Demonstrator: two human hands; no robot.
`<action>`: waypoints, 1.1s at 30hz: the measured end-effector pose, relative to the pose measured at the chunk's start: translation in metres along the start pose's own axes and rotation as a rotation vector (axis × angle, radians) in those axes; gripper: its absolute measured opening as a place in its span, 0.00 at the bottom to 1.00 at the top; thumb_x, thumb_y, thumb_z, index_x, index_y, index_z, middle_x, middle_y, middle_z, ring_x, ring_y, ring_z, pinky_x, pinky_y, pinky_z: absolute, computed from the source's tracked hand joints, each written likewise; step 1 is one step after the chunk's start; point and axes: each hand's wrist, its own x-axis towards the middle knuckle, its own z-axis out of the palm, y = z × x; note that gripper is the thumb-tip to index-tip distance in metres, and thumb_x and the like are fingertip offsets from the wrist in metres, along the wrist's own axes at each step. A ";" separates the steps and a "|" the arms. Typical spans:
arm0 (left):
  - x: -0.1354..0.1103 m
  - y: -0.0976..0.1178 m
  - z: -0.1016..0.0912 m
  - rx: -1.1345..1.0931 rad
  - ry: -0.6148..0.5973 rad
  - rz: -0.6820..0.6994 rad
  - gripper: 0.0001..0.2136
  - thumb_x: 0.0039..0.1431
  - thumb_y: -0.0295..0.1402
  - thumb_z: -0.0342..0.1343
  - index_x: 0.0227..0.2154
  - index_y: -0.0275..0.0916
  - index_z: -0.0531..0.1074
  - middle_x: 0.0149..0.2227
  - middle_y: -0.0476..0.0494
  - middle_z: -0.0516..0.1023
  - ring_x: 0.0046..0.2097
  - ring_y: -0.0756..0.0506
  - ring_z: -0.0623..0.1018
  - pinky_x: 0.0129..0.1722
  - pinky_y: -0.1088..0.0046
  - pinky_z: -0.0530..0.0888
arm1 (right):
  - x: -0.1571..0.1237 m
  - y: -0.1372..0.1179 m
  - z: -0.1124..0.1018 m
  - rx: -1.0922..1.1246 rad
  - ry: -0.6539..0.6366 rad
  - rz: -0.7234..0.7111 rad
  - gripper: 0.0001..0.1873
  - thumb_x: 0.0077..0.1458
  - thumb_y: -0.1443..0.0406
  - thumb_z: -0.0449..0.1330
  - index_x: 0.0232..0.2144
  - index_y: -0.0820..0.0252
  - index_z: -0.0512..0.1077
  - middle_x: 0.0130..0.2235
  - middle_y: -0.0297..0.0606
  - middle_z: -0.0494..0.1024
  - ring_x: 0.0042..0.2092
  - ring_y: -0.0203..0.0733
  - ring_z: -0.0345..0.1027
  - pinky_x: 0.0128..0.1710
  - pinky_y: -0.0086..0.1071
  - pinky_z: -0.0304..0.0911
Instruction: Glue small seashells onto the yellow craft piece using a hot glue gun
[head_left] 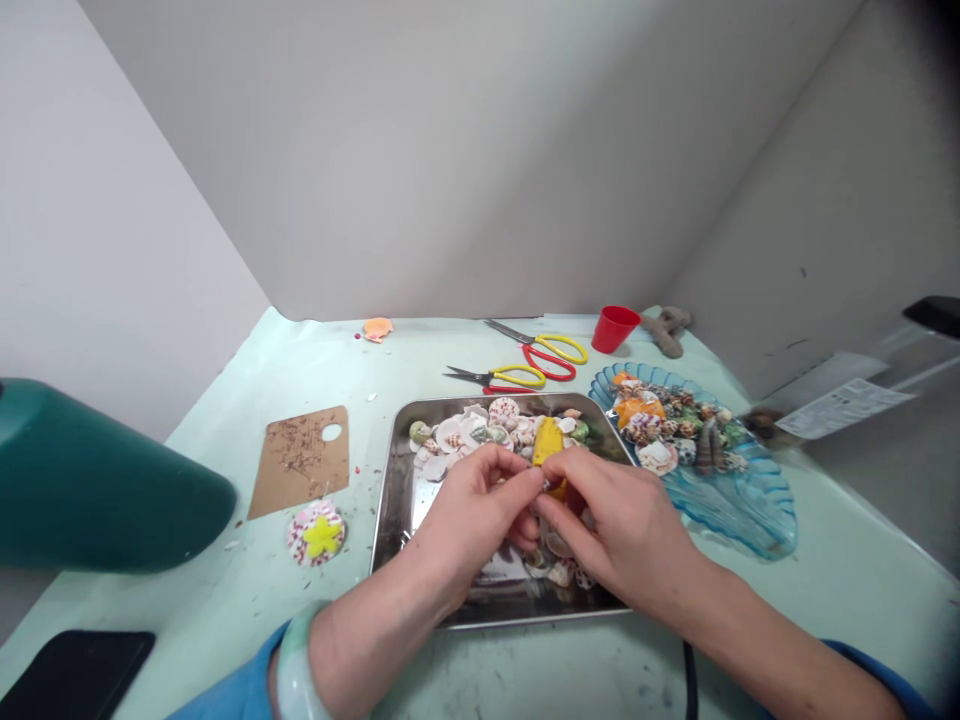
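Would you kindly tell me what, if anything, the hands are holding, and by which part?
The left hand and right hand appear to pinch a small thing, mostly hidden between their fingertips; which part they grip cannot be told.

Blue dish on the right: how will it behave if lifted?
Blue dish: probably stiff, and light itself, going by its see-through, ribbed, plastic-looking body. Likely to lift unevenly, since the shells are heaped toward its far end. Those look loose and many are rounded, so some may roll or slide if it tilts.
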 end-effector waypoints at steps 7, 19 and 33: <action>0.001 -0.002 -0.001 -0.015 -0.011 0.010 0.11 0.51 0.37 0.58 0.29 0.37 0.63 0.18 0.53 0.69 0.19 0.54 0.68 0.23 0.77 0.69 | -0.001 0.001 0.001 -0.002 0.003 0.002 0.03 0.59 0.66 0.52 0.31 0.59 0.63 0.26 0.31 0.69 0.25 0.33 0.61 0.27 0.27 0.54; -0.001 0.001 -0.001 -0.030 -0.012 0.013 0.12 0.49 0.38 0.60 0.28 0.37 0.63 0.19 0.51 0.71 0.19 0.54 0.68 0.23 0.77 0.69 | -0.002 0.001 0.001 0.056 0.010 0.047 0.03 0.58 0.65 0.53 0.32 0.58 0.64 0.26 0.30 0.70 0.25 0.32 0.62 0.27 0.27 0.55; -0.002 0.006 -0.002 0.139 0.005 0.058 0.14 0.50 0.42 0.59 0.27 0.37 0.64 0.17 0.53 0.68 0.19 0.54 0.67 0.21 0.79 0.65 | -0.001 -0.001 0.001 0.168 -0.026 0.142 0.02 0.58 0.65 0.54 0.32 0.57 0.64 0.27 0.30 0.70 0.26 0.32 0.62 0.28 0.27 0.56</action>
